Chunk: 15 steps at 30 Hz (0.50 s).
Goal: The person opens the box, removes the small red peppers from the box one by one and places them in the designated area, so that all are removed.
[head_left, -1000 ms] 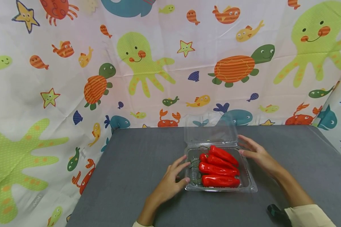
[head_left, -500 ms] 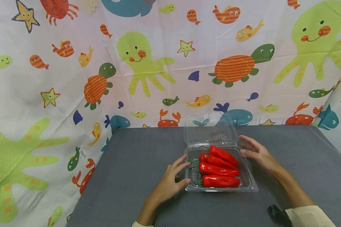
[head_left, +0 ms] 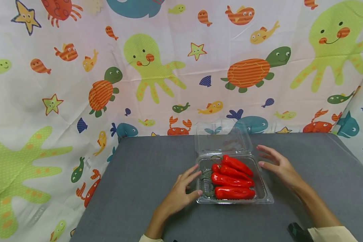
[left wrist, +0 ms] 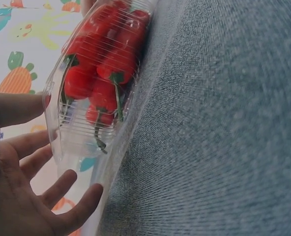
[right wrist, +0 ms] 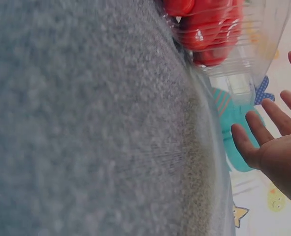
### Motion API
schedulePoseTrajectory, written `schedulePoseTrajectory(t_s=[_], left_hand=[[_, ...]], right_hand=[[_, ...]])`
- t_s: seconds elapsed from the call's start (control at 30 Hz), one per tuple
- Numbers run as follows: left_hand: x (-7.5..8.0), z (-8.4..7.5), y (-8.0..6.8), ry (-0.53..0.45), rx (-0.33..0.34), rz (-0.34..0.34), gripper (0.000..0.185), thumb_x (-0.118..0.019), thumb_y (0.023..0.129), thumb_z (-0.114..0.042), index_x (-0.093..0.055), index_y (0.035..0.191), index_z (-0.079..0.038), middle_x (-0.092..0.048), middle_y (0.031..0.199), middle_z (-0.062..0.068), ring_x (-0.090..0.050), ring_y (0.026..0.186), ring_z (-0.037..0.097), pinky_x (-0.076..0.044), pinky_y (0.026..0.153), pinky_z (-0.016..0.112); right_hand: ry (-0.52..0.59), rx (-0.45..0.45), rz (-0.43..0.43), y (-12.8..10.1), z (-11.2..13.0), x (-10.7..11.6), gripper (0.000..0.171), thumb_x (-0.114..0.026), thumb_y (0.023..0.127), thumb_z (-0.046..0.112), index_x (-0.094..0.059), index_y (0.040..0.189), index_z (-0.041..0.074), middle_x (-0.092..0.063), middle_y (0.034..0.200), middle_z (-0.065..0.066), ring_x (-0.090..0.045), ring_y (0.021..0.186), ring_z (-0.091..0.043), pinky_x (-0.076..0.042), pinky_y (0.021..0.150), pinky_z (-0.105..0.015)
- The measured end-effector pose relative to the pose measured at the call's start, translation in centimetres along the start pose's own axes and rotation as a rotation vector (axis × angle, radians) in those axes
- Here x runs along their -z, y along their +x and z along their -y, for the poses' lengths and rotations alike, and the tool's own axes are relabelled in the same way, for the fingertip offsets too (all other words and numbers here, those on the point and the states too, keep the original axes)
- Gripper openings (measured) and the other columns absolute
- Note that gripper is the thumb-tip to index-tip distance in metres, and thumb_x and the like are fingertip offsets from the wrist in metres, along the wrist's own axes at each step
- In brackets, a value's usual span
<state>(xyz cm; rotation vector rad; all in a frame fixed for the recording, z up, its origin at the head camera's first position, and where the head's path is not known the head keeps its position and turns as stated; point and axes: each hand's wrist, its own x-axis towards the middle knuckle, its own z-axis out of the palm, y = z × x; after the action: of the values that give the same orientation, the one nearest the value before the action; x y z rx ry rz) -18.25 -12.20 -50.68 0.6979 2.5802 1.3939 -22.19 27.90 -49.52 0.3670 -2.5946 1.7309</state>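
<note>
A clear plastic clamshell box [head_left: 264, 198] stands on the grey table, its lid [head_left: 219, 141] raised at the back. Several red peppers [head_left: 233, 181] with green stems lie inside. My left hand [head_left: 191, 184] rests at the box's left side, with its thumb at the front left corner and its fingers by the left rim. My right hand [head_left: 267, 157] hovers just right of the box, fingers straight and a little apart from the rim. In the left wrist view the peppers [left wrist: 106, 59] show through the box wall beyond the spread fingers [left wrist: 61, 187]. The right wrist view shows the box [right wrist: 234, 39] and the right hand's fingers [right wrist: 258, 132].
The grey table [head_left: 145, 174] stretches left and right of the box. A sea-animal printed curtain [head_left: 78, 67] hangs behind and to the left of the table. A small black object [head_left: 296, 231] shows by my right sleeve at the bottom edge.
My right hand has drawn slightly to the right, off the box's right rim. The left hand and the box have stayed put.
</note>
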Motion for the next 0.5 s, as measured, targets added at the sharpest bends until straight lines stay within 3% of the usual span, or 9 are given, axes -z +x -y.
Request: schedulePoseTrajectory(t_s=[0.23,0.5], left_hand=[[0.0,0.1,0.1,0.004,0.029,0.014,0.066,-0.072,0.098,-0.034,-0.051,0.159,-0.02,-0.03,0.172,-0.015,-0.039,0.142,0.023,-0.053,0.107,0.047],[0.1,0.0,0.0,-0.006,0.028,0.024,0.067,-0.072,0.098,-0.035,-0.05,0.16,-0.02,-0.029,0.173,-0.014,-0.038,0.144,0.023,-0.052,0.108,0.049]], right_hand=[[-0.026,0.044,0.002,-0.9,1.1,-0.2,0.068,-0.067,0.103,0.021,-0.037,0.163,0.008,-0.04,0.162,-0.02,-0.045,0.135,-0.013,-0.052,0.091,-0.017],[-0.049,0.088,-0.006,-1.7,2.5,-0.5,0.067,-0.071,0.101,0.02,-0.042,0.162,0.011,-0.045,0.16,-0.017,-0.05,0.134,-0.014,-0.049,0.095,-0.013]])
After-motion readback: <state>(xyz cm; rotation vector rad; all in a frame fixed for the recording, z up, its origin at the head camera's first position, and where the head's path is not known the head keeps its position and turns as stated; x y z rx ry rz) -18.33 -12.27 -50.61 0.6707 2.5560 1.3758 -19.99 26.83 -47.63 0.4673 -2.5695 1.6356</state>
